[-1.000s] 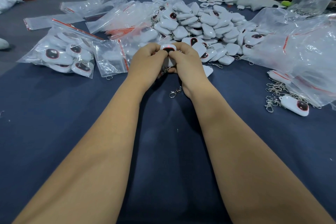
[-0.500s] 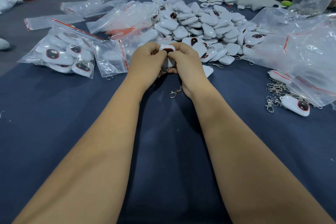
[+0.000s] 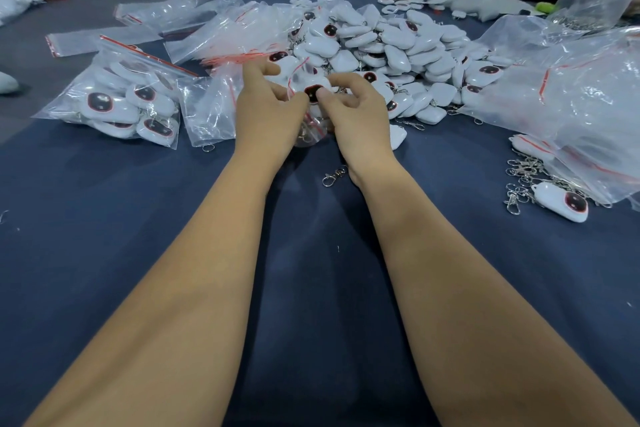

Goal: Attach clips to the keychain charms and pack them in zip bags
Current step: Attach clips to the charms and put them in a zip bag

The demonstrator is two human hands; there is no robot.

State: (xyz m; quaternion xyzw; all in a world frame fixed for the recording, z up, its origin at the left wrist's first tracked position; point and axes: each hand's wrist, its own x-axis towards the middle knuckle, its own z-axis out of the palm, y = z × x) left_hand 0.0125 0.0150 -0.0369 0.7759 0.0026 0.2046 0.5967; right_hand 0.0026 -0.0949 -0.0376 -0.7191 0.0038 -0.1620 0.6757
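Your tabletop [image 3: 311, 253] is laid out for reach. The loose heap of charms [image 3: 391, 42] sits at twelve o'clock. The big clear sack [image 3: 581, 104] at two o'clock spills a tangle of spare clips [image 3: 526, 170] beside one stray charm [image 3: 561, 201]. A filled zip bag [image 3: 128, 100] lies out of the way at ten o'clock.

Your left hand [image 3: 268, 114] and right hand [image 3: 358, 114] meet just short of the heap. The left pinches the film of a small zip bag [image 3: 308, 125], probably to keep its mouth open. The right thumb and forefinger are closed on a charm [image 3: 313, 92] at that mouth, other fingers loosely curled.

A lone clip [image 3: 334, 176] rests by your right wrist. Your hands hide whether the held charm carries its clip, and how far into the bag it sits.
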